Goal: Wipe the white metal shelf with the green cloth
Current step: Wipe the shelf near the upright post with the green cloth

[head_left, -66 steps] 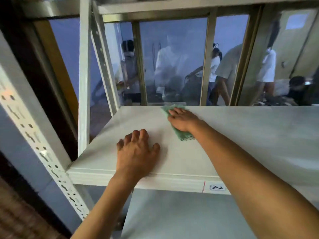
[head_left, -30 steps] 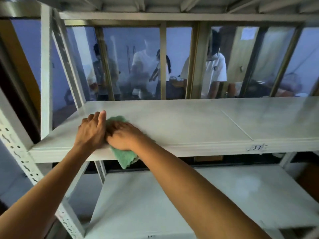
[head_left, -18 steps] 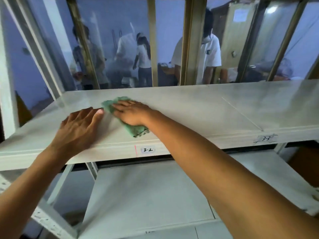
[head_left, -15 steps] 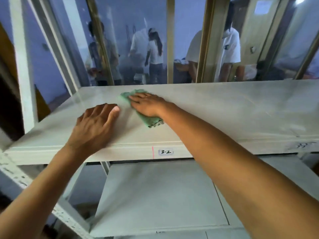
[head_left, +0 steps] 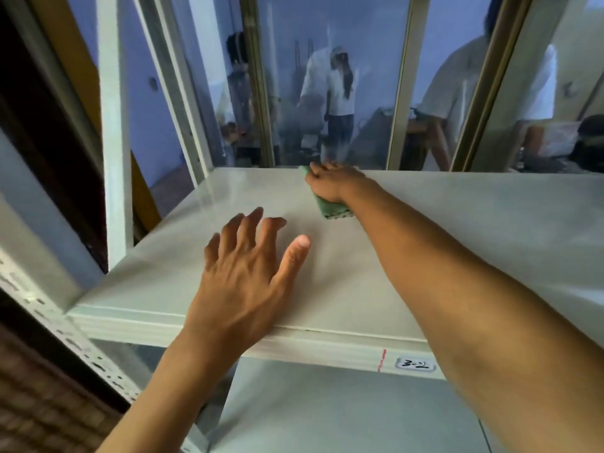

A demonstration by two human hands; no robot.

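Observation:
The white metal shelf (head_left: 457, 230) fills the middle of the head view, its front lip carrying a small label "3-2" (head_left: 415, 364). My right hand (head_left: 330, 183) reaches to the shelf's back edge and presses down on the green cloth (head_left: 331, 209), which shows mostly under my palm and wrist. My left hand (head_left: 248, 273) lies near the front edge with fingers spread, holding nothing, palm down on the shelf surface.
White perforated uprights (head_left: 114, 132) stand at the left. Behind the shelf is a glass partition with metal frames (head_left: 397, 86); several people are visible beyond it. A lower shelf (head_left: 343, 416) lies below.
My right hand has pushed the cloth from the middle of the shelf to its back edge. My left hand has spread its fingers near the front. The camera has shifted closer and left.

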